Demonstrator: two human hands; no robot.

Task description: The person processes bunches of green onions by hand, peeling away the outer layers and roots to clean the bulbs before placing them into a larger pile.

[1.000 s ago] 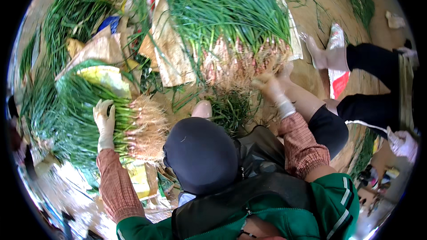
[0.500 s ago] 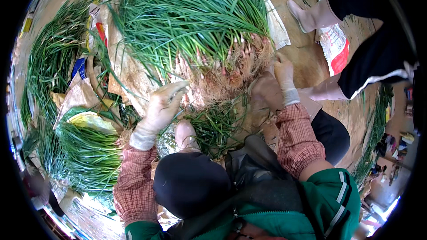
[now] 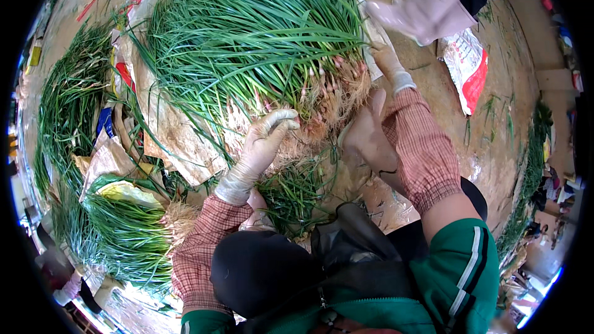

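A large pile of spring onions [image 3: 247, 31], green leaves up and away, pinkish bulbs and tangled pale roots toward me, lies on a pale sack sheet [image 3: 179, 142]. My left hand [image 3: 267, 139], in a pale glove, is at the near root side, thumb and fingers curled together at the roots; what they pinch is too small to make out. At the pile's right end my right hand [image 3: 387, 65], also gloved, has its fingers drawn together beside the outermost leaves and the sheet's edge. Its fingertips are partly hidden, so what they hold does not show.
A smaller spring onion bundle [image 3: 127, 232] lies at the left, below a heap of loose greens [image 3: 71, 105]. Trimmed leaves [image 3: 294, 195] litter the floor between my boots. Another person's pink boot [image 3: 427, 9], blurred, is at the upper right beside a red-and-white sack [image 3: 464, 68].
My left hand has moved right and up to the roots, its fingers closing. My right hand has moved up along the pile's end. The other person's legs have shifted up toward the top right.
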